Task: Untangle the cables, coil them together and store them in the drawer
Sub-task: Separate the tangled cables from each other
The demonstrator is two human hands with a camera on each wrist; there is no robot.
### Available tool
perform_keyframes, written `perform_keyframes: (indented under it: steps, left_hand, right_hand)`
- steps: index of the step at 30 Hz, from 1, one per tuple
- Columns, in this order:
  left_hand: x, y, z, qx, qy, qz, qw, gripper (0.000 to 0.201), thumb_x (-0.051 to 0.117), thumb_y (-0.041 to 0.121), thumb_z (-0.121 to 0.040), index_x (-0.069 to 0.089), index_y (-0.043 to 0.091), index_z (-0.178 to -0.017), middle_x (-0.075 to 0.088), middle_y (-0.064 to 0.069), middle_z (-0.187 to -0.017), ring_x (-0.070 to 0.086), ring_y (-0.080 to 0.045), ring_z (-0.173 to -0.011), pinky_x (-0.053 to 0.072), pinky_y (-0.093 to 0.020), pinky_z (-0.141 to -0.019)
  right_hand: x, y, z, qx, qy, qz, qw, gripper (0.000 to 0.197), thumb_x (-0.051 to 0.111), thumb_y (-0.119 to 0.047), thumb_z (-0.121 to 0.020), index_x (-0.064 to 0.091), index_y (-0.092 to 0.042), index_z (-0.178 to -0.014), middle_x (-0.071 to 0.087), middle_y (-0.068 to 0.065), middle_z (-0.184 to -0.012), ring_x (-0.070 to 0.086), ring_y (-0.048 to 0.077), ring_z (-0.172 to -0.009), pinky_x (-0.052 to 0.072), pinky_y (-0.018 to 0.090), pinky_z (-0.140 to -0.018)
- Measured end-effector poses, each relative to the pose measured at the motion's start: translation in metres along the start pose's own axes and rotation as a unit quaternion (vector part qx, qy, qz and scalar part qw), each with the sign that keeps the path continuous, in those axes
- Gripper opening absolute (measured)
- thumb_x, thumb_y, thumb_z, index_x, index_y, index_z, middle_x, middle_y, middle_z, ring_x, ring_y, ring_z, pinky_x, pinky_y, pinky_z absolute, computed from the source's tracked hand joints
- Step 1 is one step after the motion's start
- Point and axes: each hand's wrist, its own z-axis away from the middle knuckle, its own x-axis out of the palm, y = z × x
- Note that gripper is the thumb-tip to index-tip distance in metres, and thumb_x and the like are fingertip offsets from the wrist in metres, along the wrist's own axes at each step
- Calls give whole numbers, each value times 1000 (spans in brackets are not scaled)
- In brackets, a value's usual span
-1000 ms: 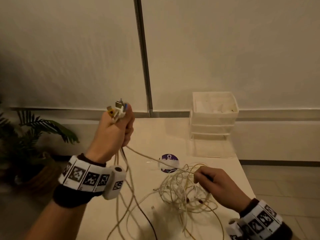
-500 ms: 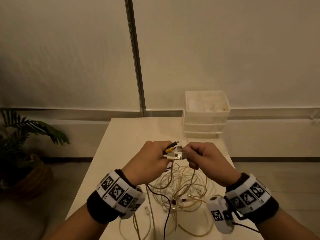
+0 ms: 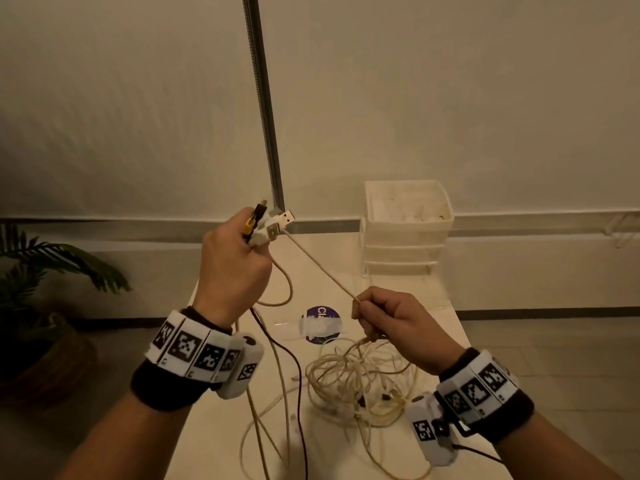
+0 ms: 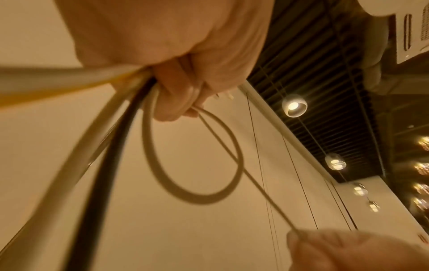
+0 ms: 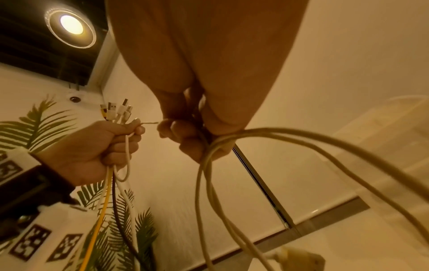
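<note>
Left hand (image 3: 235, 268) fisted around bundled cable ends (image 3: 268, 225), right hand (image 3: 398, 320) pinching one taut cable (image 3: 320, 268), tangle (image 3: 360, 382) on table (image 3: 214, 427) beneath.

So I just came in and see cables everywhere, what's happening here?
A person is sorting tangled cables. The left hand grips a bunch of plug ends held up; the right hand pinches one pale cable stretched taut from that bunch. The tangle lies on the table, short of the drawer unit.
</note>
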Motion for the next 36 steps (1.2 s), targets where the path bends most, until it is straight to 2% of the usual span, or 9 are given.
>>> perform_keyframes:
  steps: [8,12,16,20,24,26,30,33,36]
  left_hand:
    - [9,-11,7,-19,-84,9,996,14,55,9,-94,62,19,-87,58,10,-66,51,-5,-61,33,-15,-51]
    - [14,-8,14,-42,-89,18,995,10,60,18,-95,58,21,-104,62,13,-77,58,-6,-71,44,-27,-58]
    - [21,0,18,-29,-60,36,997,33,64,11,-91,49,24,-117,60,15,-76,60,-2,-70,44,-15,-55]
    - [29,6,23,23,-58,-3,998,49,59,-7,-81,49,26,-116,60,9,-66,56,-9,-57,45,-23,-52]
    - [32,2,19,5,-42,10,999,44,71,5,-83,47,30,-110,59,9,-63,56,-9,-57,45,-24,-51]
    - [32,2,18,7,-55,11,998,42,72,5,-83,47,29,-108,59,8,-63,56,-9,-57,44,-23,-50]
    - [33,7,22,58,-74,-31,995,46,70,0,-80,46,26,-110,51,10,-58,50,-7,-51,36,-20,-48]
    - [31,8,20,89,-33,-47,994,54,70,-1,-79,42,27,-114,47,10,-56,47,-8,-48,41,-25,-45]
    - [27,7,24,185,-34,-57,980,45,74,4,-80,49,23,-112,50,11,-59,47,-8,-47,46,-27,-44]
  right_hand:
    - [1,5,-5,44,43,-42,997,22,41,-10,-101,60,-6,-91,63,8,-73,57,20,-70,49,42,-70]
    - [-1,-1,-10,43,77,-5,996,22,43,-11,-101,62,-11,-91,70,6,-84,59,17,-77,52,37,-66]
    - [-2,0,-10,42,100,59,992,24,48,-14,-98,67,-22,-86,68,-2,-90,56,14,-76,51,28,-56]
    - [-1,-1,-12,22,162,74,984,22,54,-15,-95,73,-23,-85,64,5,-87,55,14,-68,48,25,-46]
    - [-3,1,-16,23,208,61,976,20,57,-12,-93,75,-18,-86,61,-3,-73,51,14,-54,45,26,-43]
    - [-4,2,-18,33,221,62,973,19,59,-13,-92,75,-19,-85,60,-5,-72,50,15,-57,44,26,-41]
    - [-3,-5,-22,37,228,38,972,20,59,-15,-92,76,-22,-85,58,-4,-73,50,16,-62,45,26,-41]
    - [-4,-17,-23,37,226,9,973,19,57,-13,-94,75,-17,-89,57,3,-74,51,13,-64,47,28,-41]
    - [-7,-28,-25,30,219,-15,975,18,57,-9,-93,75,-12,-91,56,3,-72,49,12,-60,45,27,-39]
